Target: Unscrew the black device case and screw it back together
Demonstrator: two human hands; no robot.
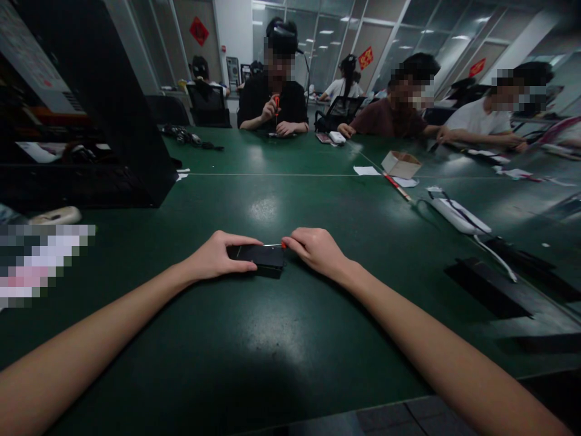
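Black, perhaps plastic: clasped the flat case (265,257) at its left end between thumb and fingers of the left hand (221,257); pinched a slim tool (273,245), likely a screwdriver, in the right hand (314,245), just beside the case's right end. Seemed to be working the metal shaft along the case's far edge, perhaps prying; probably called next for a firm left hold and gentle leverage. Looked oblong and dark, with tiny marks on top. Lay on or just above the green table (204,363). Beyond the case, rightward, saw an open cardboard box (402,165) and a white power strip (460,215); straight across from it, a co-worker (254,94) in black.
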